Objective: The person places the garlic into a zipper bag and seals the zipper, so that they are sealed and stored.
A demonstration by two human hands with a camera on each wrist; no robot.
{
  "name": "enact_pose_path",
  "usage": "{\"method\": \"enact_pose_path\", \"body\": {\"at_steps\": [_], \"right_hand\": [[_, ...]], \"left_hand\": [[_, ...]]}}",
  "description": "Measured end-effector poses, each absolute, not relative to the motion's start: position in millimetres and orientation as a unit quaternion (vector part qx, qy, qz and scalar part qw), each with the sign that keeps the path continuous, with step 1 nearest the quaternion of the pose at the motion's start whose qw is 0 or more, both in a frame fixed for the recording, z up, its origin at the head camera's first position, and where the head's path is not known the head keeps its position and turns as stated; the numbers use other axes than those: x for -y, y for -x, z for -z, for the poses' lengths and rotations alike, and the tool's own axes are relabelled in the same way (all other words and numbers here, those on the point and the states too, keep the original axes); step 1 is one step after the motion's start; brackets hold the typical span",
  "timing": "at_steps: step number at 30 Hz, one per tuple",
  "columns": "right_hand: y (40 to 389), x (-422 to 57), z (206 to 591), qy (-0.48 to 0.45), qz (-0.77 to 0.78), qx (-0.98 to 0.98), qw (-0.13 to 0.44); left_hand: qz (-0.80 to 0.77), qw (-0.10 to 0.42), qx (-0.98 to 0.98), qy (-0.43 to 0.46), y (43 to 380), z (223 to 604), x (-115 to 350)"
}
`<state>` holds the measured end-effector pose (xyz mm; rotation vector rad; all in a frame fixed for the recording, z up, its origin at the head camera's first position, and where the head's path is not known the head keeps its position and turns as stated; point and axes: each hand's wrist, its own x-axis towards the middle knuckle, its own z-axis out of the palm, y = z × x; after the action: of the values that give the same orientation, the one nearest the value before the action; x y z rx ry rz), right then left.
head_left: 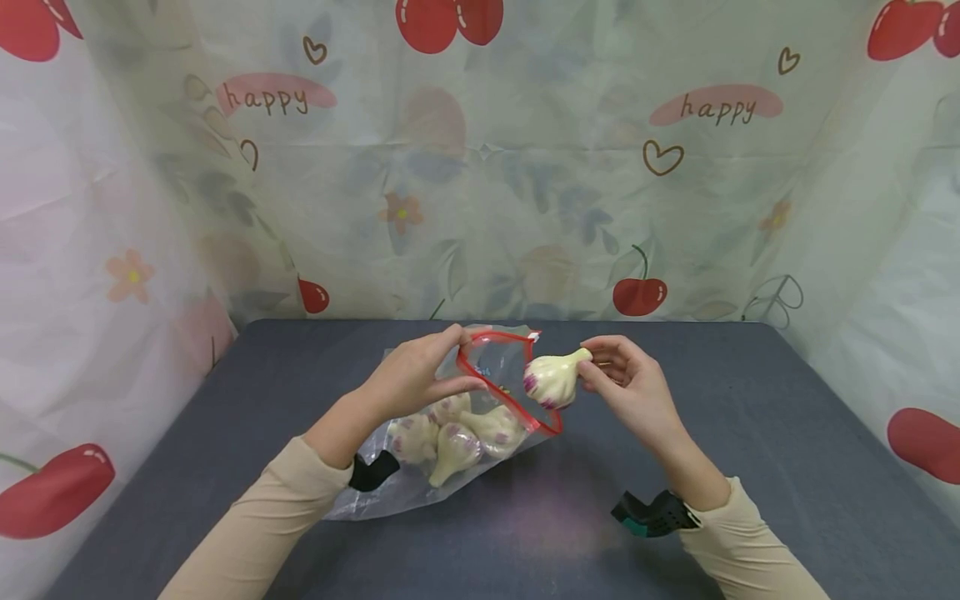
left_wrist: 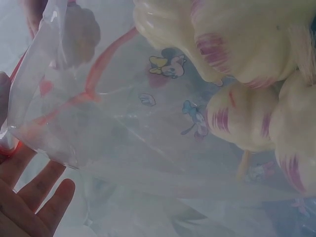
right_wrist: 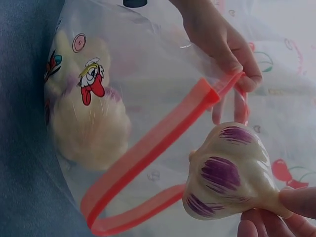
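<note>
A clear zip bag [head_left: 420, 492] with a red zip edge lies on the table, its mouth spread toward the right. Inside it sit several garlic bulbs [head_left: 457, 450], cream with purple streaks; cartoon prints mark the plastic. My left hand [head_left: 408, 371] grips the bag's upper rim between thumb and fingers; in the right wrist view the left hand [right_wrist: 222, 47] pinches the red zip strip [right_wrist: 153, 153]. With my right hand [head_left: 630, 383] I pinch one garlic bulb [head_left: 553, 379] by its stem, its round end pointing left at the bag's opening.
The dark grey table [head_left: 750, 417] spreads around the bag. A patterned curtain [head_left: 480, 183] with cherries and hearts encloses the back and both sides. Black wrist mounts [head_left: 656, 514] sit at both wrists. A thin grey wire loop [head_left: 780, 300] shows at the back right corner.
</note>
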<state>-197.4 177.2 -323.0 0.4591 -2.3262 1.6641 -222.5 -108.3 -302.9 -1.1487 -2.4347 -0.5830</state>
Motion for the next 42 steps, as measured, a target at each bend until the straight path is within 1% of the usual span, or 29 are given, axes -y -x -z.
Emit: {"method": "enact_pose_path", "body": {"at_steps": [14, 20, 26, 33, 42], "right_hand": [[200.7, -155.1, 328.7, -0.176, -0.592, 0.781, 0.092], [204.2, -148.6, 332.4, -0.182, -0.590, 0.781, 0.088], [206.9, -141.6, 333.8, -0.192, -0.590, 0.780, 0.086], [209.9, -133.6, 336.9, -0.184, -0.605, 0.772, 0.071], [213.9, -126.9, 341.9, -0.173, -0.609, 0.771, 0.067]], "left_hand": [[0.206, 0.195, 0.866, 0.411, 222.7, 302.9, 107.6], [0.206, 0.205, 0.860, 0.420, 223.9, 303.6, 108.0], [0.208, 0.204, 0.860, 0.419, 223.6, 303.2, 107.9], [0.215, 0.201, 0.858, 0.421, 223.5, 303.3, 107.8], [0.215, 0.197, 0.862, 0.414, 224.3, 303.4, 106.4]]}}
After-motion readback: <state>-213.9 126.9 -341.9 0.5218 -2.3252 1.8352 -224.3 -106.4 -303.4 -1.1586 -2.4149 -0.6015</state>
